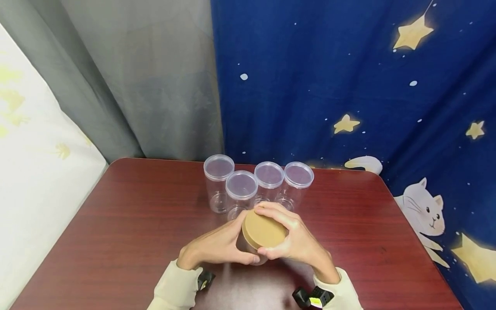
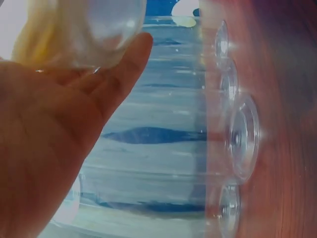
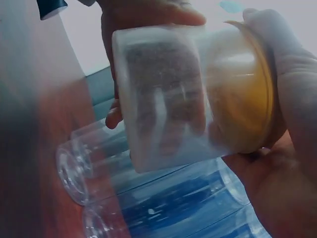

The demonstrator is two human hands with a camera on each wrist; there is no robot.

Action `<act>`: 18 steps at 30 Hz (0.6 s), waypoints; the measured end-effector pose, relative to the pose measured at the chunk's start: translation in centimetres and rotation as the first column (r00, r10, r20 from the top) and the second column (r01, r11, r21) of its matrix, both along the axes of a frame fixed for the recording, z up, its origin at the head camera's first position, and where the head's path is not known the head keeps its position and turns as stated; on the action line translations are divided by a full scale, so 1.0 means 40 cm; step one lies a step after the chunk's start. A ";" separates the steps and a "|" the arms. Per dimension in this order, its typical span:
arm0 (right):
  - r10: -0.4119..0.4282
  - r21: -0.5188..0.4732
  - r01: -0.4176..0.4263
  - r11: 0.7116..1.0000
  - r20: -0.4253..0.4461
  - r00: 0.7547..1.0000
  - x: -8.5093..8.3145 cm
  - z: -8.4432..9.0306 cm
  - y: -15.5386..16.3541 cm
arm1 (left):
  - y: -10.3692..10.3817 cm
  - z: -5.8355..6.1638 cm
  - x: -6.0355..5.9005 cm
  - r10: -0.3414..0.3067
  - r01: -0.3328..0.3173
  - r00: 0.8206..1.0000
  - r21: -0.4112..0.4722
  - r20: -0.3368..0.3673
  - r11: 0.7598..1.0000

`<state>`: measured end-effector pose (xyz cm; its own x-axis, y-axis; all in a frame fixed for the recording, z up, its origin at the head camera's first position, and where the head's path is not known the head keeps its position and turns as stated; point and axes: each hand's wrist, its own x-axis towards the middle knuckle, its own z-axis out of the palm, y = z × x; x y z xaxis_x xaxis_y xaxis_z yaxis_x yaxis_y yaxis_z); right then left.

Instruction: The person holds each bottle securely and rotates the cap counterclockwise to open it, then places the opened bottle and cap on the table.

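Observation:
Both hands hold a clear plastic jar with a tan lid, raised above the table with the lid tilted toward the head camera. My left hand grips the jar's body from the left side, its thumb along the near side. From the right, my right hand has its fingers and thumb curled round the rim of the lid. The right wrist view shows the jar lying sideways across the picture, with left fingers behind its wall. In the left wrist view, the jar rests against the left hand's fingers.
Several clear jars with translucent lids stand close together behind the hands; the front one is nearest to the held jar. They stand on a reddish-brown table. A grey curtain and a blue starry curtain hang behind.

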<state>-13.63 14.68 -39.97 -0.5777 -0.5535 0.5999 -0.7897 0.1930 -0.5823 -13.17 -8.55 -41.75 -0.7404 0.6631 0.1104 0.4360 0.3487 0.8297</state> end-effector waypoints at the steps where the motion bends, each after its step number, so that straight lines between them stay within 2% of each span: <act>1: -0.015 -0.010 0.015 1.000 0.009 1.000 0.001 0.005 0.003 | 0.004 0.001 0.002 0.010 -0.010 1.000 0.016 0.002 1.000; 6: -0.090 -0.012 0.090 0.996 0.038 0.995 0.011 0.022 0.011 | 0.027 0.000 0.003 0.054 -0.054 0.998 0.082 -0.006 0.995; 11: -0.173 0.101 0.168 0.981 0.042 0.984 0.029 0.035 0.008 | 0.038 -0.004 0.000 0.098 -0.093 0.993 0.083 -0.064 0.992; 15: -0.289 0.236 0.268 0.934 0.058 0.956 0.050 0.045 -0.004 | 0.039 -0.005 0.000 0.121 -0.115 0.988 0.066 -0.096 0.991; 18: -0.398 0.317 0.361 0.877 0.057 0.916 0.065 0.052 -0.018 | 0.042 -0.007 0.001 0.140 -0.135 0.980 0.042 -0.141 0.990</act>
<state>-11.04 13.97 -37.90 -0.8346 -0.4176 0.3593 -0.5508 0.6403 -0.5353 -13.13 -6.89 -42.01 -0.7992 0.5501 0.2421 0.5012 0.3876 0.7737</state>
